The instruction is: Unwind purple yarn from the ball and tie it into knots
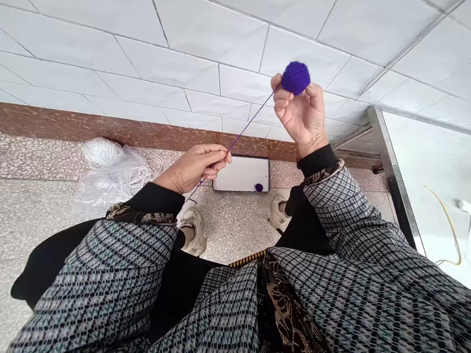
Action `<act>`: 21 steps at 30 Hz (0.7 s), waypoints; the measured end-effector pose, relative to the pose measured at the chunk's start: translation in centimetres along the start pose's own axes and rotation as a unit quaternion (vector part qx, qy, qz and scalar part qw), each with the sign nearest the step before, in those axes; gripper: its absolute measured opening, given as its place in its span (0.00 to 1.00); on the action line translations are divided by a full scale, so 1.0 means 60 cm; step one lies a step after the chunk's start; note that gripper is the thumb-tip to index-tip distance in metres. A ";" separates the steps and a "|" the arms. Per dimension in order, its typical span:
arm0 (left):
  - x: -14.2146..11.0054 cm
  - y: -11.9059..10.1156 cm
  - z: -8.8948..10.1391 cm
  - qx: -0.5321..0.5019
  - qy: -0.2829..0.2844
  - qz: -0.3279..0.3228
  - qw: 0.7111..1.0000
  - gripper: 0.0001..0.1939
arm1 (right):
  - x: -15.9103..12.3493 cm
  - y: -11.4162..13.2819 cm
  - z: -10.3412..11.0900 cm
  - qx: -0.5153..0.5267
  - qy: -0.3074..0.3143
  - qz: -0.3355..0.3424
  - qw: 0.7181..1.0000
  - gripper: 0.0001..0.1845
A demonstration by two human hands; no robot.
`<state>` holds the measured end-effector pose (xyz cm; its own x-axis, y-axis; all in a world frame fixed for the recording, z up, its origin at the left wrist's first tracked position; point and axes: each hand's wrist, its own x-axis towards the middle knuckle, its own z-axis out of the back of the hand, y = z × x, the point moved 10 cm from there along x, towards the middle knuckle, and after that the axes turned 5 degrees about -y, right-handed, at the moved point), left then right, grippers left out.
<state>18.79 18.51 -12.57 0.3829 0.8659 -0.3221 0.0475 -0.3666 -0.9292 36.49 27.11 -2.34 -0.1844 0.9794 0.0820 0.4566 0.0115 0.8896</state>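
My right hand (300,109) is raised in front of the tiled wall and holds a ball of purple yarn (295,77) at its fingertips. A taut strand of purple yarn (251,122) slants from the ball down to my left hand (202,165). The left fingers are pinched closed on that strand, and its tail comes out below the hand toward my lap. Lower down, a smaller purple yarn ball (258,187) lies at the front edge of a white flat box or board (239,174) on the floor.
On the floor at left, a white yarn ball (102,151) sits by a clear plastic bag (105,181) with loose white yarn. A white tabletop (435,182) with a metal edge stands at right, bearing a yellow cord (451,225). The tiled wall (191,33) rises ahead.
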 end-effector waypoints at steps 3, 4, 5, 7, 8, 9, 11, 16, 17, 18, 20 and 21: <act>-0.003 0.005 -0.002 -0.001 -0.019 0.001 1.000 0.09 | 0.019 -0.007 0.054 -0.006 -0.084 0.026 0.996 0.23; -0.004 0.004 -0.004 0.006 -0.021 -0.002 1.000 0.10 | 0.024 -0.017 0.072 -0.028 -0.111 0.017 0.993 0.23; -0.006 0.003 -0.007 0.013 -0.017 -0.006 1.000 0.10 | 0.027 -0.027 0.085 -0.055 -0.130 0.008 0.990 0.22; -0.009 0.001 -0.014 0.021 -0.001 -0.007 1.000 0.12 | 0.034 -0.042 0.101 -0.102 -0.145 -0.004 0.984 0.23; -0.010 0.001 -0.015 0.020 0.004 -0.006 1.000 0.12 | 0.037 -0.046 0.105 -0.112 -0.146 -0.006 0.983 0.24; -0.010 0.002 -0.013 0.015 0.003 -0.002 1.000 0.13 | 0.039 -0.046 0.108 -0.112 -0.149 -0.006 0.982 0.25; -0.009 0.007 -0.002 -0.005 -0.012 0.009 1.000 0.14 | 0.043 -0.034 0.117 -0.081 -0.166 0.003 0.983 0.24; -0.008 0.035 0.048 -0.038 -0.072 0.043 0.996 0.16 | 0.045 0.045 0.127 -0.005 -0.168 0.105 0.980 0.24; -0.009 0.042 0.060 -0.034 -0.082 0.046 0.995 0.16 | 0.044 0.058 0.126 0.005 -0.159 0.120 0.980 0.26; -0.010 0.047 0.072 -0.020 -0.093 0.046 0.994 0.16 | 0.041 0.065 0.123 0.016 -0.148 0.128 0.981 0.27; -0.012 0.057 0.097 0.066 -0.114 0.042 0.990 0.13 | 0.035 0.064 0.104 0.029 -0.111 0.117 0.986 0.27; -0.013 0.062 0.111 0.148 -0.133 0.045 0.979 0.11 | 0.031 0.053 0.087 0.024 -0.084 0.096 0.992 0.27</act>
<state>12.50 18.74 -16.97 0.1172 0.9071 -0.4042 -0.2593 -0.3649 -0.8942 42.17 30.03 -1.70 0.0549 0.9842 0.1683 0.5103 -0.1725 0.8425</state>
